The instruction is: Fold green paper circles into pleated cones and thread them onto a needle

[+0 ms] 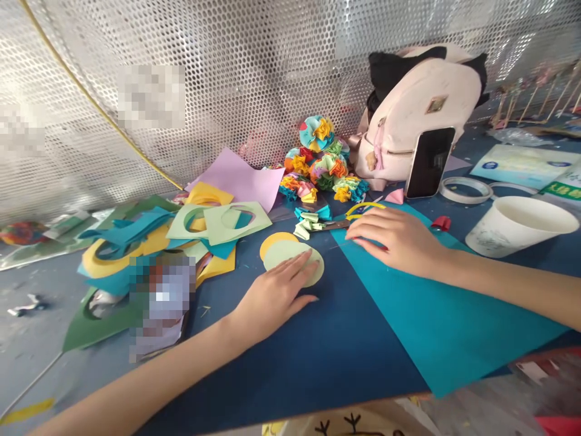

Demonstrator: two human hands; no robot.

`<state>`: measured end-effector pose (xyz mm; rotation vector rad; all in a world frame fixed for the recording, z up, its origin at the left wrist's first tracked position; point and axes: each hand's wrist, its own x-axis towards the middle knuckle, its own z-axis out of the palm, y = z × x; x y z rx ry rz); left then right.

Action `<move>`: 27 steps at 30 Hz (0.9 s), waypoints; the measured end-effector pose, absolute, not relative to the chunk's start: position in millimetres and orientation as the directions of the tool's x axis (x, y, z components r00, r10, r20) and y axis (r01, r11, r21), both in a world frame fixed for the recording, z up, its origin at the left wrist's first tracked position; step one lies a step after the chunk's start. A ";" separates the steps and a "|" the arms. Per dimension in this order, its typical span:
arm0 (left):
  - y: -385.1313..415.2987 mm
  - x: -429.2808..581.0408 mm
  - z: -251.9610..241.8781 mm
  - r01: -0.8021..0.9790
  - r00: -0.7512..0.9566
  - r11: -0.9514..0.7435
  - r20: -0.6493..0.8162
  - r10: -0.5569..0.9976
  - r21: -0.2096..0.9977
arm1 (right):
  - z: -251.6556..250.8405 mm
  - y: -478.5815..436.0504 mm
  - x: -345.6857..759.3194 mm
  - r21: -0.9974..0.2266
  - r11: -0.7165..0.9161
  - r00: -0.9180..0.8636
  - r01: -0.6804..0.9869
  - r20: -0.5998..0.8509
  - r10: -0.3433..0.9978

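My left hand (276,290) lies with its fingers stretched over a pale green paper circle (278,249). An orange-yellow paper circle (272,239) peeks out behind the green one. My right hand (394,239) rests above the edge of a teal paper sheet (436,309), its fingers extended and apart. Just beyond those fingers are scissors with yellow handles (363,207), partly hidden by the hand; whether the fingertips touch them I cannot tell. Beside the blades lie small folded pieces of green paper (307,225) and blue paper.
Paper offcuts with round holes (218,224) pile up on the left, near a purple sheet (240,175). Several colourful paper balls (316,134) stand at the back. A backpack (417,115), a propped phone (430,162), tape rolls (465,192) and a tilted paper cup (503,230) are at the right.
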<state>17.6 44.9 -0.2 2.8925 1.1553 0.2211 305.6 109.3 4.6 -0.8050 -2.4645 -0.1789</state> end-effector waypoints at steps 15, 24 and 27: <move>21.2 16.4 -1.4 0.549 0.819 -0.836 0.202 0.538 0.000 | 1.7 59.3 285.5 -0.188 0.882 -0.790 0.431 0.394 0.470; -2.0 11.6 -2.3 0.489 0.820 -0.871 0.313 0.479 0.052 | -6.6 49.7 263.6 -0.288 0.889 -0.850 0.355 0.297 0.435; -4.2 10.7 -3.7 0.455 0.828 -0.889 0.344 0.443 0.051 | -7.9 48.4 263.2 -0.314 0.867 -0.845 0.388 0.254 0.470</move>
